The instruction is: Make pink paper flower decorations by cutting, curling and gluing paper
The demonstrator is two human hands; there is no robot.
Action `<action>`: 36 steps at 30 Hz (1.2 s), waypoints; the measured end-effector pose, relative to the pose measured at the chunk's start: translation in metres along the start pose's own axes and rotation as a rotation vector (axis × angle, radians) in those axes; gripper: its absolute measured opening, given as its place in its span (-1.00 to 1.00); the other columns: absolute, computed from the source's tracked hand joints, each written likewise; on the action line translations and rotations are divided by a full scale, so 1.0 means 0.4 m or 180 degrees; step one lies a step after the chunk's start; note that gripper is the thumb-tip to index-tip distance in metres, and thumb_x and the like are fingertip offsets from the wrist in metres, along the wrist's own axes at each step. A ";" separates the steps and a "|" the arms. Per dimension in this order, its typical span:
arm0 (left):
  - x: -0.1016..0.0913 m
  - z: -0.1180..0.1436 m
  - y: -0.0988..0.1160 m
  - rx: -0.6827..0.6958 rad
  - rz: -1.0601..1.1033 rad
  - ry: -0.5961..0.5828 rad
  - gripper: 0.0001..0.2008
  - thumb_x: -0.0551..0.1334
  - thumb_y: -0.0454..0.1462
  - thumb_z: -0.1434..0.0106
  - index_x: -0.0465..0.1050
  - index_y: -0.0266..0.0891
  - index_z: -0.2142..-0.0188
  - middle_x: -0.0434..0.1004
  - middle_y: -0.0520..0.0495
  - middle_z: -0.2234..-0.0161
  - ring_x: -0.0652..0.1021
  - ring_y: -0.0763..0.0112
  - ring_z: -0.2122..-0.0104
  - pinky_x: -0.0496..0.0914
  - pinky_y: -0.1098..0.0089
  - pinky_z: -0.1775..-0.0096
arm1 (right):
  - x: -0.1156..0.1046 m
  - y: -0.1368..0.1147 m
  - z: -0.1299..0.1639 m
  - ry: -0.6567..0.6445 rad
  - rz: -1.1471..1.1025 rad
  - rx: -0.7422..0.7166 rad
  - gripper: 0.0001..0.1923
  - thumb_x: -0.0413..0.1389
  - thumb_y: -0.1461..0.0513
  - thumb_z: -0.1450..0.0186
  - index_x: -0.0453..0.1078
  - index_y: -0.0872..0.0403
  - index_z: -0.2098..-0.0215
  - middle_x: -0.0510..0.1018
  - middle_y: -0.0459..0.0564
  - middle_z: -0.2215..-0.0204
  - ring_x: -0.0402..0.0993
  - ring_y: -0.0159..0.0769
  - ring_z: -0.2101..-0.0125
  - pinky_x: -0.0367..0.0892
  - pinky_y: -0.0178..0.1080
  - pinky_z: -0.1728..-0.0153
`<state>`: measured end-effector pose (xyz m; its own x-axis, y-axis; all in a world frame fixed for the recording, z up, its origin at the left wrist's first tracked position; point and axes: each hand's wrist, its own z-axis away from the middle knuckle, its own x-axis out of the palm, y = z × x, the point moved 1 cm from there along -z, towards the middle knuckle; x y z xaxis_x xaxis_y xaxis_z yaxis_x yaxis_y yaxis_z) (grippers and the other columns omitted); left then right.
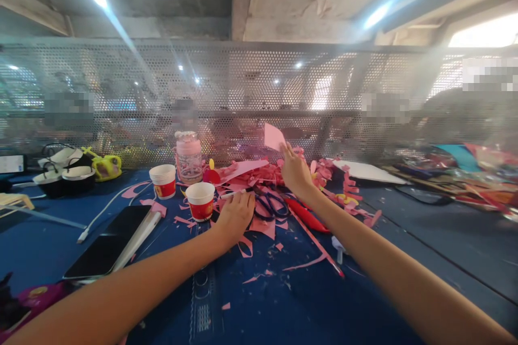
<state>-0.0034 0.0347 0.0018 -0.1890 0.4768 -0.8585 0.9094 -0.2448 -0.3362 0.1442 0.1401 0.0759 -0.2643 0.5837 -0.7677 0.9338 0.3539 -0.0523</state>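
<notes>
Held up above the scraps, a pink sheet of paper point(274, 136) is pinched by one corner in my right hand point(297, 171). My left hand point(237, 218) lies palm down at the front of a heap of pink paper scraps point(246, 172), its fingers stretched forward and its thumb hidden. A pale thin strip shows by its fingertips; I cannot make out what it is. Dark-handled scissors point(269, 206) lie between my hands. A red tool point(308, 216) rests under my right forearm. A paper cup point(200, 202) stands just left of my left hand.
More stacked cups point(162, 181) and a pink-lidded jar point(189, 157) stand behind. A phone point(109, 242), white cable point(105, 210) and clear ruler point(204, 302) lie on the blue table. A perforated metal screen point(259, 86) rises at the back. A white board point(368, 171) lies right.
</notes>
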 end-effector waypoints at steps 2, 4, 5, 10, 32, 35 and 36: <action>0.005 -0.001 0.001 0.0044 0.0066 0.0025 -0.63 0.05 -0.47 -0.22 0.19 -0.43 -0.05 0.36 -0.33 0.01 0.41 0.16 0.03 0.34 0.22 0.05 | 0.023 0.003 0.004 -0.0106 0.0319 -0.0193 -0.38 -0.16 0.44 -0.20 0.03 0.19 -0.25 0.02 0.21 -0.25 0.16 0.09 -0.13 0.18 0.06 -0.04; 0.012 -0.004 0.002 0.0042 0.0131 0.0029 -0.68 0.03 -0.47 -0.23 0.24 -0.42 0.00 0.39 -0.31 0.06 0.43 0.19 0.06 0.35 0.25 0.07 | 0.054 0.001 0.014 -0.0341 0.0640 -0.0324 -0.44 -0.10 0.35 -0.23 0.10 0.19 -0.21 0.01 0.27 -0.25 -0.04 0.23 -0.20 0.02 0.24 -0.06; 0.016 -0.005 0.002 0.0028 0.0162 0.0032 -0.70 0.02 -0.47 -0.23 0.25 -0.42 0.03 0.41 -0.30 0.08 0.44 0.19 0.08 0.36 0.25 0.09 | 0.069 -0.001 0.021 -0.0441 0.0658 -0.0343 -0.48 -0.08 0.29 -0.25 0.15 0.20 -0.19 0.04 0.30 -0.24 -0.04 0.29 -0.18 0.02 0.30 -0.02; 0.028 -0.013 -0.001 0.0035 0.0337 0.0074 -0.77 0.02 -0.48 -0.23 0.29 -0.40 0.12 0.44 -0.24 0.18 0.46 0.22 0.15 0.38 0.28 0.15 | 0.116 -0.041 0.051 -0.0303 0.0792 -0.0967 -0.37 0.02 0.15 -0.20 0.13 0.25 -0.20 0.03 0.25 -0.24 -0.17 0.25 -0.22 -0.22 0.37 -0.07; 0.036 -0.013 -0.010 0.0091 0.0700 0.0111 -0.77 0.16 -0.45 -0.16 0.23 -0.39 0.16 0.40 -0.26 0.20 0.44 0.19 0.13 0.37 0.28 0.15 | 0.133 -0.254 -0.169 -0.1896 0.0329 -0.1203 -0.72 0.05 0.17 -0.30 0.32 0.13 0.07 0.43 0.04 0.12 0.42 -0.27 0.19 0.38 -0.14 0.20; 0.041 -0.018 -0.006 0.0038 0.0694 0.0102 -0.81 0.10 -0.47 -0.20 0.24 -0.38 0.17 0.41 -0.27 0.20 0.44 0.19 0.13 0.38 0.28 0.16 | 0.110 -0.226 -0.212 -0.2168 -0.0011 -0.1171 -0.74 0.05 0.15 -0.29 0.37 0.15 0.14 0.48 0.00 0.18 0.45 -0.29 0.24 0.39 -0.17 0.23; 0.043 -0.020 -0.005 0.0030 0.0692 0.0098 -0.81 0.10 -0.47 -0.20 0.24 -0.38 0.16 0.41 -0.28 0.20 0.45 0.19 0.13 0.38 0.27 0.16 | 0.102 -0.217 -0.225 -0.2215 -0.0123 -0.1162 -0.74 0.06 0.14 -0.28 0.40 0.16 0.18 0.50 -0.03 0.20 0.45 -0.28 0.25 0.39 -0.18 0.24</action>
<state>-0.0057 0.0501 -0.0091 0.0227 0.4374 -0.8990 0.9240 -0.3525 -0.1481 0.0306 0.1989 0.1065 0.0294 0.0169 -0.9994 0.7569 0.6527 0.0333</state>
